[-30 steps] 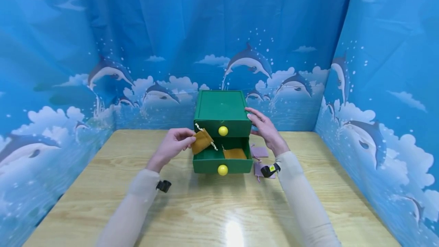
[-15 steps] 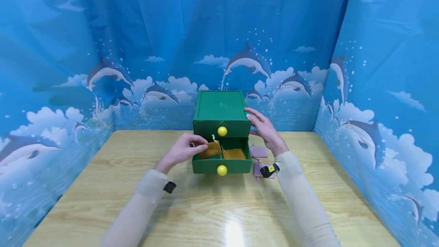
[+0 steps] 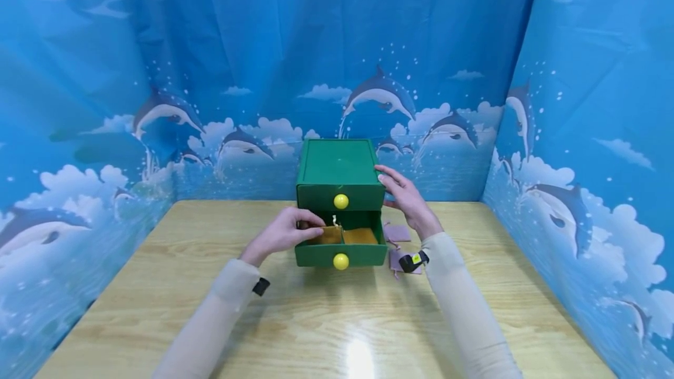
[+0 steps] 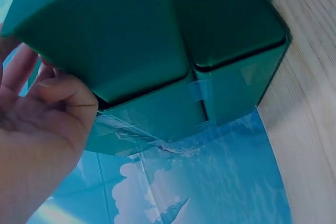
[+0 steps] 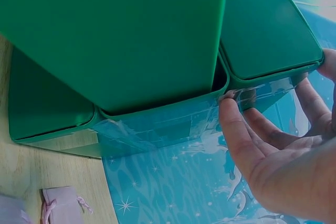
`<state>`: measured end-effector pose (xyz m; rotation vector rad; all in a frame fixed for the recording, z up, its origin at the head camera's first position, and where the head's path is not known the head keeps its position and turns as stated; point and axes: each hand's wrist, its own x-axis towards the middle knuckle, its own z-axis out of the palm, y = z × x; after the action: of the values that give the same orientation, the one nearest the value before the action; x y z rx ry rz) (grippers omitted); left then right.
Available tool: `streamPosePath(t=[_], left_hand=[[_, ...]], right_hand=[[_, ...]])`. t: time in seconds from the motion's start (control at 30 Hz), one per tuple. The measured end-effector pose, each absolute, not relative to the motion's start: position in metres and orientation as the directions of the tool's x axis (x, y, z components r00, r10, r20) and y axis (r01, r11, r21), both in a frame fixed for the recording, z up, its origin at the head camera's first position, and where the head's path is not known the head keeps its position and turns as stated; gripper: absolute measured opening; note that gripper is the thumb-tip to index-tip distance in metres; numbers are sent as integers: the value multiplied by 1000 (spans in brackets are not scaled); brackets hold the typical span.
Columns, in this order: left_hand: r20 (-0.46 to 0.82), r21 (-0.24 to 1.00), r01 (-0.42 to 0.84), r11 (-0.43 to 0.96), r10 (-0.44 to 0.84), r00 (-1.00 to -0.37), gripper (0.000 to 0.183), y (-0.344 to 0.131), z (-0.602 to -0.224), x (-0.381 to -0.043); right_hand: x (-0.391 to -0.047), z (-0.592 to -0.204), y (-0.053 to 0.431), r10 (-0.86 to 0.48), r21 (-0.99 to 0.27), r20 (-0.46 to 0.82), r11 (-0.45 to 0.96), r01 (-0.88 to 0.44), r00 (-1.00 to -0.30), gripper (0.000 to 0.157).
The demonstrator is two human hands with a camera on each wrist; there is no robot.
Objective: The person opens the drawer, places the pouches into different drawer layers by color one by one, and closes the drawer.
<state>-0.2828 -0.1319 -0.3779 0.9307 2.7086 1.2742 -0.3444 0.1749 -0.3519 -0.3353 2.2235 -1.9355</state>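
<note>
A green drawer cabinet (image 3: 339,161) stands on the table, its middle drawer (image 3: 310,257) pulled out. Inside that drawer, at the left, a mustard drawstring pouch (image 3: 330,235) is pinched between the thumb and fingers of my left hand (image 3: 284,231). Beside it on the right lies a second mustard pouch (image 3: 360,236). In the left wrist view the left fingers reach over the drawer's side wall, which hides the pouch. My right hand (image 3: 411,200) rests with extended fingers (image 5: 239,129) against the cabinet's right side.
Two light purple drawstring pouches (image 3: 398,233) lie on the wooden table (image 3: 295,326) right of the cabinet, one partly behind the right wrist's camera. Yellow round knobs (image 3: 341,202) stick out of the drawer fronts. A blue dolphin-print curtain (image 3: 253,75) stands behind and at the sides.
My left hand has moved right and lowered the mustard pouch from above the open drawer's left edge down into it. The right hand has stayed on the cabinet's side.
</note>
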Motion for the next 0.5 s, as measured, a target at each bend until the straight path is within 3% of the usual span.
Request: streamPosePath(t=[0.5], left_hand=[[346, 713, 536, 452, 437, -830, 15, -136, -378, -282]], right_hand=[[-344, -353, 174, -275, -990, 7, 135, -45, -961, 50]])
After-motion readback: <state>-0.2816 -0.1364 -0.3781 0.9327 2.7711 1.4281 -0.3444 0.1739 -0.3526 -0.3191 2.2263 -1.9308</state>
